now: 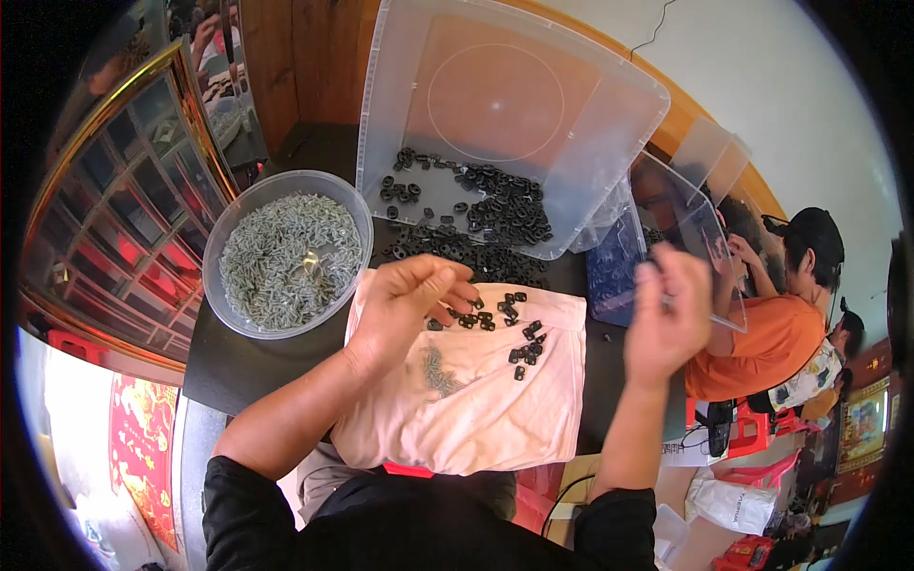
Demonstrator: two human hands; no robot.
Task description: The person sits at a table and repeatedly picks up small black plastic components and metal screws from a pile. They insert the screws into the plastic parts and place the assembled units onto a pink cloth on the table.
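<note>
A pale pink cloth lies in front of me with small black plastic parts scattered over its upper half. A little heap of small grey screws sits at its left middle. My left hand is closed over the cloth's upper left, fingertips beside several black parts; what it pinches, if anything, is hidden. My right hand is raised off the cloth to the right, in front of a blue bin. Its fingers look curled but are smeared by motion.
A round clear tub of screws stands at the left. A large clear plastic box lies tipped at the back, black parts spilling from it onto the dark table. At the right sits a person in an orange shirt, beside a clear container.
</note>
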